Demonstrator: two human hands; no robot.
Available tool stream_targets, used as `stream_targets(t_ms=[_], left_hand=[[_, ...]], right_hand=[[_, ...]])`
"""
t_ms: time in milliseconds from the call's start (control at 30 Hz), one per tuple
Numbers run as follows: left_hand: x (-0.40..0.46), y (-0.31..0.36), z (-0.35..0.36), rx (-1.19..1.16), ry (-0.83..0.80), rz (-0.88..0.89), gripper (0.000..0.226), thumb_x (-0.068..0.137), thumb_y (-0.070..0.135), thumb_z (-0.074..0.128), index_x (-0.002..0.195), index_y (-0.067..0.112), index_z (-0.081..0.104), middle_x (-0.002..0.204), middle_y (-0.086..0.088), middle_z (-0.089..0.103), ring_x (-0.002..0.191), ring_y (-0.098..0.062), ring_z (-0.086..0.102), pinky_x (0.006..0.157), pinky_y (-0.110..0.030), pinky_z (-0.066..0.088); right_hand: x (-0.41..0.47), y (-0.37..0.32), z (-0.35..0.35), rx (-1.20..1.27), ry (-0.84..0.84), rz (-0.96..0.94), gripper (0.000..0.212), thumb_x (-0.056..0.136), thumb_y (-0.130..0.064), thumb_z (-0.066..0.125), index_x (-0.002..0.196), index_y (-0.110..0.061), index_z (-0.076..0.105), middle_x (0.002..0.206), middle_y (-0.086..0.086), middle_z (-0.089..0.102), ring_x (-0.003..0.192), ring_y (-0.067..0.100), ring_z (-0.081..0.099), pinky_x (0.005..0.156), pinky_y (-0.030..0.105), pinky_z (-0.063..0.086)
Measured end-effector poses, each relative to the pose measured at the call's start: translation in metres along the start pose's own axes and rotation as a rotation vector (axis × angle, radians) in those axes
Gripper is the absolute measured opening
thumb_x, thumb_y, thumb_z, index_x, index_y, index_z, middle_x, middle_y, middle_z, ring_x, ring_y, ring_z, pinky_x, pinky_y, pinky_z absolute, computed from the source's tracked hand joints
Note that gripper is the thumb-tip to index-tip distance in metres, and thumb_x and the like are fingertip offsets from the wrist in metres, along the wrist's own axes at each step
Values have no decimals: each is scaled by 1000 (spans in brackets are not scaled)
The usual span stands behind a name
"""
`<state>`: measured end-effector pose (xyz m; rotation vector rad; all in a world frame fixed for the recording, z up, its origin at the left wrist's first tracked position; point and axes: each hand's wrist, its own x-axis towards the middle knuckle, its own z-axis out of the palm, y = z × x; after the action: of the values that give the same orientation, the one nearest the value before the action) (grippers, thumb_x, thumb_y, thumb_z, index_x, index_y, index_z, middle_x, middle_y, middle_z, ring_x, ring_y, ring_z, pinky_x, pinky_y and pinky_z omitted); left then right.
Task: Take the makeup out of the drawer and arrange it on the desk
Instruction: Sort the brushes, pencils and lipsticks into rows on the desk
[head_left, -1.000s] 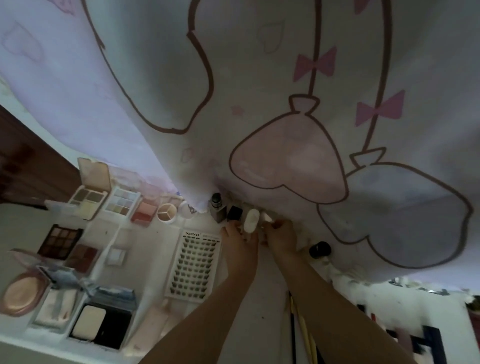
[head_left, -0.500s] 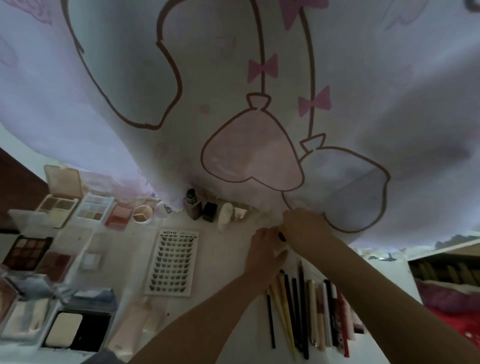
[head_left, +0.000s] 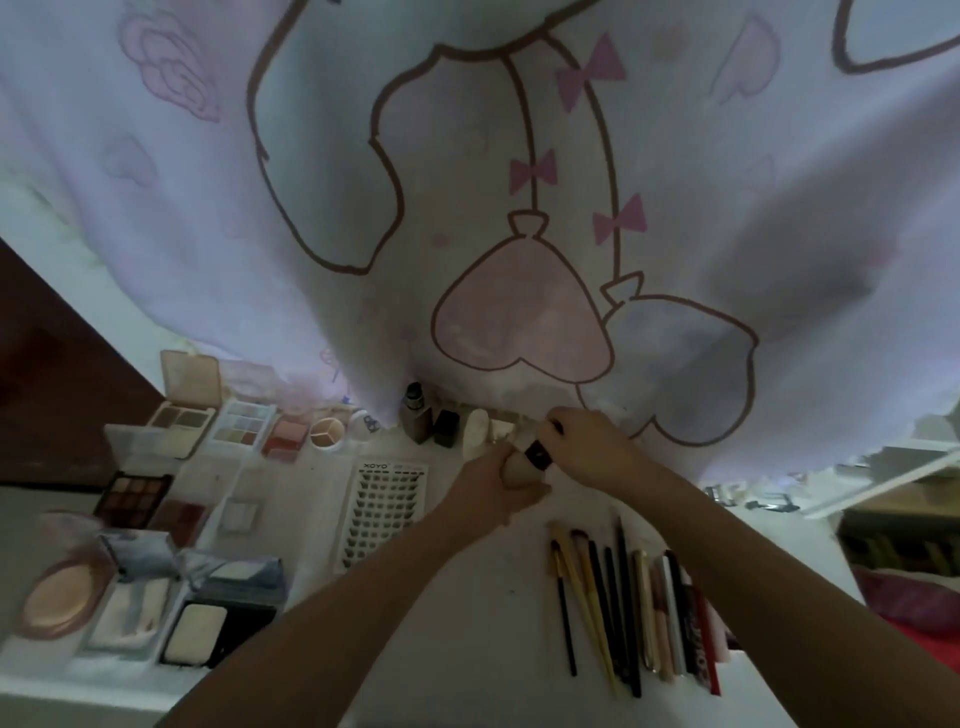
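The left hand (head_left: 493, 486) curls its fingers around a beige bottle (head_left: 519, 470); the right hand (head_left: 587, 441) pinches its black cap (head_left: 537, 454), above the white desk (head_left: 467, 597) near its back edge. Open palettes (head_left: 182, 421) show brown and pale pans. A lash tray (head_left: 382, 512) lies left of the hands, and brushes and pencils (head_left: 623, 603) lie side by side at right. A curtain (head_left: 467, 208) printed with hearts hangs behind.

Reached in from the lower frame with both bare forearms, meeting just right of centre. Left hand (head_left: 496, 480) curled round a beige bottle (head_left: 517, 470); right hand (head_left: 587, 441) above it, fingers pinching the bottle's black cap (head_left: 537, 454).
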<state>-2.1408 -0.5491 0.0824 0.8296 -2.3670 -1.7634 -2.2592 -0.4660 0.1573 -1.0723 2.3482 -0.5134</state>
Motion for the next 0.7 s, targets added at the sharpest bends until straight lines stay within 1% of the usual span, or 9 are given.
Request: stream_targets(t_ms=[67, 133, 233, 300, 400, 467, 567, 633, 700], left_hand=[[-14, 13, -23, 187, 84, 64, 22, 78, 36, 72, 86, 29, 53, 75, 9, 59, 60, -3, 56, 49, -15, 44], [-30, 26, -42, 367, 178, 159, 24, 80, 35, 69, 87, 20, 52, 77, 4, 58, 67, -15, 55, 58, -27, 46], [-53, 48, -64, 387, 287, 225, 24, 80, 33, 69, 88, 16, 55, 74, 2, 58, 65, -16, 54, 57, -27, 42], [-67, 63, -78, 267, 217, 185, 19, 79, 32, 70, 83, 18, 57, 70, 3, 62, 61, -14, 58, 54, -26, 47], [-90, 79, -94, -30, -23, 104, 12, 82, 26, 69, 78, 20, 59, 57, 6, 64, 47, -10, 55, 44, -22, 43], [-101, 84, -103, -53, -69, 128, 11, 83, 24, 68, 82, 16, 60, 57, 5, 64, 47, -12, 55, 44, -23, 42], [-110, 88, -117, 33, -5, 169, 20, 81, 26, 69, 93, 11, 62, 59, 5, 63, 51, -14, 57, 50, -28, 47], [-113, 88, -122, 79, 50, 211, 22, 79, 28, 71, 95, 15, 62, 64, 4, 64, 54, -14, 60, 54, -30, 53], [-114, 88, -124, 135, 89, 253, 17, 78, 30, 73, 88, 23, 61, 71, 1, 66, 57, -13, 63, 57, -31, 57]], right_hand=[[-3, -26, -5, 42, -7, -28, 43, 99, -30, 37, 64, -8, 45, 60, 3, 47, 54, 12, 42, 41, 15, 32], [-9, -52, -13, -29, -27, -81, 49, 101, -33, 34, 56, -14, 38, 55, 0, 43, 49, 10, 38, 41, 14, 31], [-20, -78, -23, -154, 78, -168, 41, 101, -28, 28, 66, -14, 43, 66, 3, 46, 64, 21, 46, 60, 28, 35], [-30, -87, -25, -114, 187, -242, 39, 100, -26, 29, 64, -17, 41, 63, 2, 44, 69, 22, 46, 65, 29, 34], [-48, -101, -27, -93, 267, -392, 42, 99, -27, 32, 58, -22, 35, 54, -4, 39, 57, 20, 42, 60, 28, 33], [-58, -109, -33, -77, 249, -516, 39, 99, -24, 38, 60, -18, 38, 53, -4, 39, 49, 12, 37, 52, 28, 30], [-72, -115, -50, 24, 95, -529, 20, 97, -33, 43, 85, -20, 50, 65, -7, 55, 53, 4, 48, 51, 13, 37], [-80, -118, -58, 80, 17, -446, 30, 95, -46, 40, 85, -22, 55, 56, -10, 56, 45, 0, 48, 49, 10, 39], [-84, -120, -64, 54, -15, -391, 41, 95, -47, 38, 78, -17, 59, 47, -8, 51, 37, 1, 42, 48, 15, 37]])
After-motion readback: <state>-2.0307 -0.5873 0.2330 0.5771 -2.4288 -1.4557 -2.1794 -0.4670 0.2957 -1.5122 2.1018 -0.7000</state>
